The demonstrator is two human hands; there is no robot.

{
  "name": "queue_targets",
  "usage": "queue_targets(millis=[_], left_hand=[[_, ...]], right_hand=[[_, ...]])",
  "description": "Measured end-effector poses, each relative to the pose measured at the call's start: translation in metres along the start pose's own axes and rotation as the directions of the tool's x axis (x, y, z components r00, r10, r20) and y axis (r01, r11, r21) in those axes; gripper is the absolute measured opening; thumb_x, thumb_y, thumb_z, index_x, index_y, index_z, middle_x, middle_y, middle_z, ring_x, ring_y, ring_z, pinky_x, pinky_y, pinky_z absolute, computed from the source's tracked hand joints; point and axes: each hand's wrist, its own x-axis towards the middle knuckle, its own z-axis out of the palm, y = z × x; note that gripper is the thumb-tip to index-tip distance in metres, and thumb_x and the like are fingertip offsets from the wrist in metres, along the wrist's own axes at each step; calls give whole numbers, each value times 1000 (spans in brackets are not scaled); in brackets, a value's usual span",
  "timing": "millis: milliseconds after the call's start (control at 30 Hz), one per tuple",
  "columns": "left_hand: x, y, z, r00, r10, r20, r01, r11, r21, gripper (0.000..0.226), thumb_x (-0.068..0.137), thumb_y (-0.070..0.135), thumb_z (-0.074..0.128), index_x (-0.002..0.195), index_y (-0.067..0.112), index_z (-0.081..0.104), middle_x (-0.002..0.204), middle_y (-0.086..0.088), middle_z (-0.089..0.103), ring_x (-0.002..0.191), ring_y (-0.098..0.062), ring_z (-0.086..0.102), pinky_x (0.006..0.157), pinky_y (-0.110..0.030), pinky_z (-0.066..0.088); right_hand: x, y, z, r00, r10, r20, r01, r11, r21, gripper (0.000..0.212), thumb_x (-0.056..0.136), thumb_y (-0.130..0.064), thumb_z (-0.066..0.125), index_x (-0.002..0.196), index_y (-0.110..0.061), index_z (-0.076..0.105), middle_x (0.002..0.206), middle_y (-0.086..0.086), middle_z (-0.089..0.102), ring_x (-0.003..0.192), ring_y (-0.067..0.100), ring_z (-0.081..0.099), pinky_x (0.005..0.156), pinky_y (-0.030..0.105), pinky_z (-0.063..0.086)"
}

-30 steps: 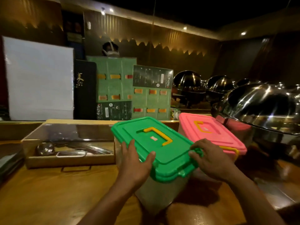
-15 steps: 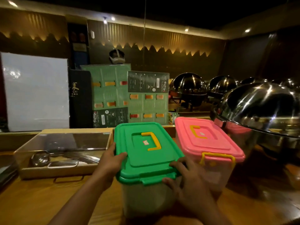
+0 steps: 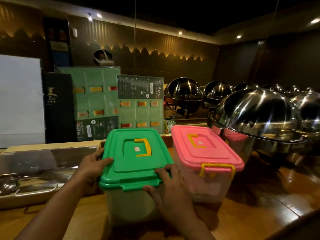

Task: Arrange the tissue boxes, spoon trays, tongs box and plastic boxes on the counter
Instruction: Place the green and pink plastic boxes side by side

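A clear plastic box with a green lid and yellow handle stands on the wooden counter, square to me. My left hand grips its left lid edge. My right hand holds its front right corner. Right beside it, almost touching, stands a clear plastic box with a pink lid and yellow latch. To the left lies a wooden tongs box with a clear cover, with a ladle and metal utensils inside.
Large shiny steel chafing-dish domes crowd the right, close behind the pink box. Green menu boards, a black board and a white panel lean upright behind the counter. A person's head shows above the menus.
The green-lidded box has been turned from a skewed angle to square and now sits close beside the pink-lidded box. My right hand moved from its right edge to the front corner.
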Motion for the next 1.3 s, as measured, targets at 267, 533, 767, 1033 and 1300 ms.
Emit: queue_targets(millis=[267,533,767,1033,1300], left_hand=[[-23,21,15,886,454,-92,-311,731,608,58,84,17,79,138,14,56,125,-19,65,81,-14,62,60,-29,51],[-85,40,149,670,692,268,-656,384,650,54,82,37,80,131,21,64,133,3,61,122,-14,55,106,-27,40],[-71,-9,263,805,372,463,-566,245,787,104,75,63,73,158,24,24,169,-6,10,155,-25,11,124,-39,20],[-74,-56,292,739,580,343,-477,92,874,82,64,77,52,120,20,70,134,-13,64,125,-40,58,103,-50,46],[-80,-51,319,780,586,217,-563,507,653,58,50,78,70,89,36,57,148,1,40,137,-13,39,98,-27,43]], right_hand=[[8,55,-71,997,-41,-63,43,998,43,45,87,-41,68,127,-22,59,120,1,56,109,17,57,93,31,49],[10,154,-103,969,237,-72,-247,945,-214,79,74,-79,54,131,-25,61,132,10,55,122,31,52,102,49,45],[11,216,-108,998,54,-31,-59,975,-215,55,80,-72,56,118,-33,66,126,8,57,118,29,53,103,44,41],[26,259,-121,989,-130,69,134,990,-50,49,85,-69,53,115,-31,63,124,-1,55,119,22,51,107,50,36],[32,297,-143,973,-172,157,170,985,26,46,84,-66,52,118,-35,58,131,-8,50,130,16,47,118,44,22]])
